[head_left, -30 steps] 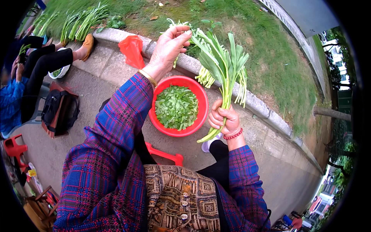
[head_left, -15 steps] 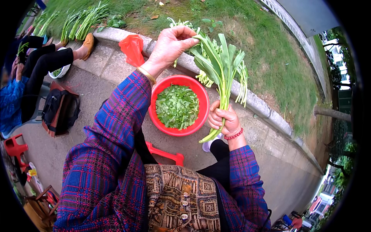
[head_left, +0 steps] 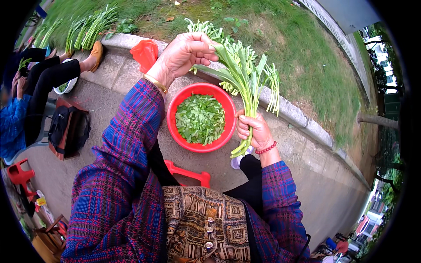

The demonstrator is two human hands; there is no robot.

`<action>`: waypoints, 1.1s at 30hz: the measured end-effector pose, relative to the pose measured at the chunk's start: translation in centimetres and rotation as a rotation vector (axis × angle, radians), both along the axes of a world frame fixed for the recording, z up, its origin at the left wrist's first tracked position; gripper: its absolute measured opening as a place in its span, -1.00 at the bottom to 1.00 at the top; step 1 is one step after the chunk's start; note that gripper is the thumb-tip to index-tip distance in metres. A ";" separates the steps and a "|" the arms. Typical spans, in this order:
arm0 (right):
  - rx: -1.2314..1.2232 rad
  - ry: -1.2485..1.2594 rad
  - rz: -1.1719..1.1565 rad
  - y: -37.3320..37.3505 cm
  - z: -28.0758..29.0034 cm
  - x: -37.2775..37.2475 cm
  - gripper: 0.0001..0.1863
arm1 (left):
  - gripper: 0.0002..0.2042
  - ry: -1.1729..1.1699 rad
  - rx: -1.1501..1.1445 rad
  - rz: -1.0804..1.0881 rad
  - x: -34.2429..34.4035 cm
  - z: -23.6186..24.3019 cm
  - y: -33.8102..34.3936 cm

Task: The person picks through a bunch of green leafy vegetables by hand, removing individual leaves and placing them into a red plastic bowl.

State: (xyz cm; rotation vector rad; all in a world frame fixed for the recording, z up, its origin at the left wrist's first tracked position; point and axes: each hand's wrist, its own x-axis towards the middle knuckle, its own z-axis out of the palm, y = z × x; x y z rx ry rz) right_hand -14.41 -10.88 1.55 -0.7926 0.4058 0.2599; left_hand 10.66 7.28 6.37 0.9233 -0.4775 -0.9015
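My right hand (head_left: 255, 130) is closed around the pale stems of a bunch of long-leaved greens (head_left: 245, 90), holding it upright with the stem ends pointing down. Above and to the left, my left hand (head_left: 186, 56) pinches the tip of a long leaf at the top of that bunch; its fingertips partly hide the spot. Between and below my hands stands a red plastic basin (head_left: 170, 115) on the pavement, with chopped or torn green leaves (head_left: 200, 119) in it. Behind the bunch, more greens (head_left: 239, 55) lie along the kerb.
A red plastic bag (head_left: 144, 55) lies at the stone kerb (head_left: 298, 115), with grass beyond. A red stool (head_left: 193, 174) is by my legs. At the left sits another person (head_left: 15, 120), near a white bowl (head_left: 66, 86), a black backpack (head_left: 63, 125) and another red stool (head_left: 21, 174).
My left hand has shifted a little left and down, drawing the leaf tip along with it. My right hand keeps its grip on the stems, nearly in place.
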 end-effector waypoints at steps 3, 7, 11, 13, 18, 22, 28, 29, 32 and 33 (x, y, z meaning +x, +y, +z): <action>-0.015 0.005 -0.008 -0.1 0.0 -0.1 -0.86 | -0.97 0.099 0.001 -0.010 0.1 -0.3 0.1; -0.050 0.017 -0.010 0.0 0.1 -0.1 -0.86 | -0.96 0.116 0.069 0.078 -0.5 -0.3 -0.3; -0.076 0.024 -0.019 -0.1 -0.1 -0.1 -0.86 | -0.91 -0.180 0.381 0.190 -0.9 -0.5 -1.0; -0.104 0.020 -0.033 -0.1 0.1 -0.1 -0.86 | -0.87 -0.386 0.464 0.239 -1.0 -1.3 -1.2; -0.186 0.022 -0.050 -0.2 -0.1 -0.2 -0.86 | -0.83 -0.135 0.378 0.204 -0.9 -1.6 -1.4; -0.243 0.028 -0.039 -0.2 -0.1 -0.2 -0.85 | -0.81 0.010 0.285 0.151 -1.2 -1.0 -1.6; -0.262 0.047 -0.019 -0.1 -0.1 -0.4 -0.84 | -0.82 -0.066 0.352 0.204 -0.6 -1.7 -1.8; -0.262 0.048 -0.015 -0.1 -0.2 -0.3 -0.84 | -0.83 -0.118 0.382 0.224 -0.3 -2.0 -1.6; -0.276 0.054 -0.046 -0.4 -0.3 -0.4 -0.85 | -0.87 -0.165 0.373 0.205 0.1 -2.2 -1.2; -0.275 0.059 -0.058 -0.5 -0.3 -0.4 -0.85 | -0.86 -0.152 0.376 0.187 0.1 -2.2 -1.2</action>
